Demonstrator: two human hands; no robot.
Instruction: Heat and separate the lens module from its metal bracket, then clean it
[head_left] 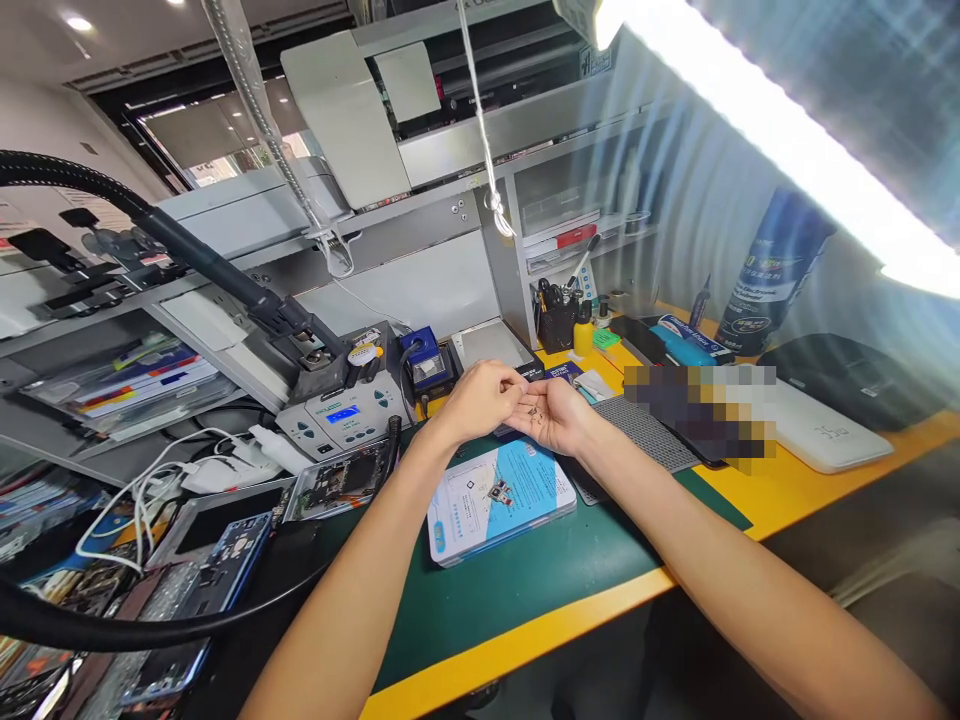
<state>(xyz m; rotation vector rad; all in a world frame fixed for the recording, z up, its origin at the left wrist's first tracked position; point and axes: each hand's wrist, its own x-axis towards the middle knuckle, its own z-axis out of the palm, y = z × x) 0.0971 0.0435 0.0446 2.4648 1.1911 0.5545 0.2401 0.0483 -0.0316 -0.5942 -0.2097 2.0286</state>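
My right hand (pixel 555 415) is held palm up above the green mat (pixel 517 580), cupped, with several tiny dark parts (pixel 534 412) lying in the palm. My left hand (pixel 480 395) is right beside it, fingers curled and pinching at those parts. Below both hands lies a blue and white packet (pixel 495 500) flat on the mat.
A soldering station (pixel 345 415) and a blue tip holder (pixel 424 365) stand behind the hands. Opened phones and boards (pixel 225 545) lie at the left under a black hose (pixel 150 625). A tool cup (pixel 556 320), a spray can (pixel 776 270) and a white box (pixel 821 430) sit at the right.
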